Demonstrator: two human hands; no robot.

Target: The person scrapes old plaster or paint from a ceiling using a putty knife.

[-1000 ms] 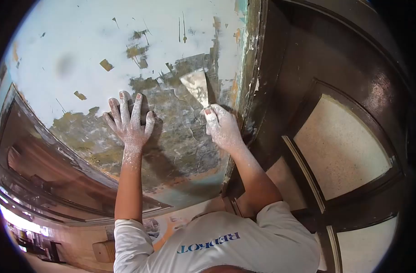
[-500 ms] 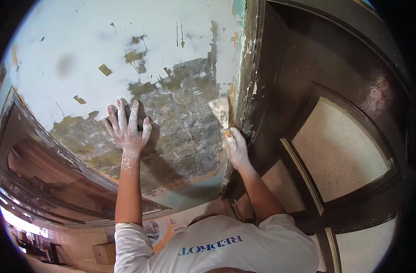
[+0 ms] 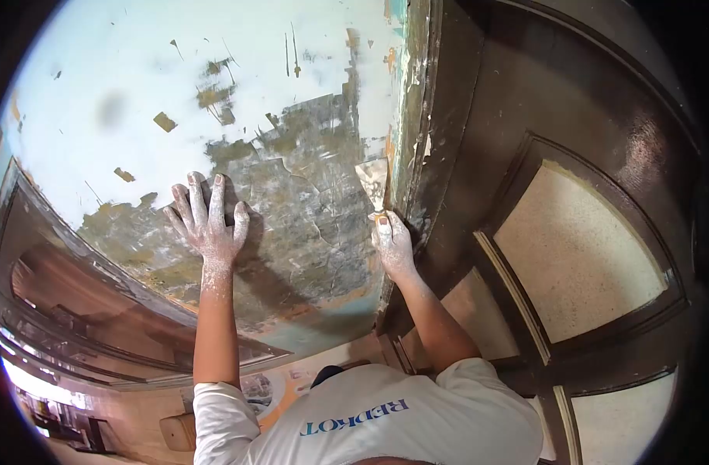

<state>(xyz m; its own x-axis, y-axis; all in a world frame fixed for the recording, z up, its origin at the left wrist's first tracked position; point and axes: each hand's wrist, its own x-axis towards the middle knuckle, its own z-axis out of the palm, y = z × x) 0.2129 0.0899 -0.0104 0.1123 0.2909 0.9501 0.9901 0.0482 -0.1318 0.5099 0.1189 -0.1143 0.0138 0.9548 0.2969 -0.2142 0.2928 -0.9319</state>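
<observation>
My left hand (image 3: 212,226), coated in white dust, lies with spread fingers against the wall (image 3: 285,225), where the white paint gives way to a grey-brown scraped patch. It holds nothing. In my right hand (image 3: 393,244) is a scraper (image 3: 374,182), gripped by its handle with the thumb along it. The whitish, stained blade points up and rests at or very near the patch's right edge, close to the door frame. I cannot make out whether the blade touches the surface.
A peeling door frame (image 3: 416,116) runs up just right of the scraper. Beyond it stands a dark panelled door (image 3: 517,101). At the lower left is a brown framed panel (image 3: 75,287), and a wooden stool-like object (image 3: 178,432) sits at the bottom.
The view has shifted slightly, so the wall appears a little further left. My right hand and the scraper have moved slightly left in the picture, and the blade is more upright.
</observation>
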